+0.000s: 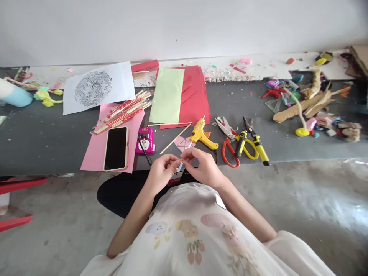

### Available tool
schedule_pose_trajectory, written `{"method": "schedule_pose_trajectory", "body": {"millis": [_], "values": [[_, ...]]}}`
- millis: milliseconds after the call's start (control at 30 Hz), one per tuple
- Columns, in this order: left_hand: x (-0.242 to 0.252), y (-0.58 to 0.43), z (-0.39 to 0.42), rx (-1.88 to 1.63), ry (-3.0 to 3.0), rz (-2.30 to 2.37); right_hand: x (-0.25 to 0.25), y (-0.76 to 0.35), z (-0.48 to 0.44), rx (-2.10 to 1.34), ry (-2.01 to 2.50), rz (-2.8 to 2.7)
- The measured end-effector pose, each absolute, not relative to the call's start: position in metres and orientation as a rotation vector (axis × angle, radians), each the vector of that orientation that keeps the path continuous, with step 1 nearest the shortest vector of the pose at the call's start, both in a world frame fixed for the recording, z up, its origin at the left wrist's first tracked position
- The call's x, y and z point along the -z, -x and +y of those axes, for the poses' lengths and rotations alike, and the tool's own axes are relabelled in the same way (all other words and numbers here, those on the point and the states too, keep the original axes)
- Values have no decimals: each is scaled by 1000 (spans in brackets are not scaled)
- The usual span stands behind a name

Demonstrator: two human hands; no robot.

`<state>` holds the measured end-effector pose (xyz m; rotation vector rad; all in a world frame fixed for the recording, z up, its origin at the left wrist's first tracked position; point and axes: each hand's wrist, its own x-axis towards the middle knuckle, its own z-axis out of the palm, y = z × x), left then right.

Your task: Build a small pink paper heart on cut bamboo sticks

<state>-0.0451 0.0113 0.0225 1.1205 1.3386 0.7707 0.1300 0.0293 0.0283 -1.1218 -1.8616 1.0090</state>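
At the table's front edge, my left hand and my right hand meet with fingertips pinched. Between them is a small light-blue strip, held by both; its material is too small to tell. Just beyond my fingers lies a pink paper heart with dark lines across it. A yellow glue gun rests partly over the heart, nozzle pointing away from me. Two thin wooden sticks lie near it, one slanted stick to the left of the heart.
Scissors and yellow-handled pliers lie to the right. Left are a purple power socket, a phone on pink paper, and bundled sticks. Green paper, red paper and a dragon print lie behind; scraps far right.
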Motion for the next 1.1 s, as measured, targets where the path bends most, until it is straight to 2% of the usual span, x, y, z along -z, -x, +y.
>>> {"method": "schedule_pose_trajectory", "body": {"millis": [167, 467, 1100], "values": [[-21, 44, 7, -756, -1140, 1341, -28, -129, 27, -957, 1153, -1884], [-17, 40, 7, -747, -1081, 1300, -30, -133, 27, -1092, 1147, -1908], [-20, 36, 13, -868, -792, 1194, -29, -128, 31, -685, 1060, -2047]]}}
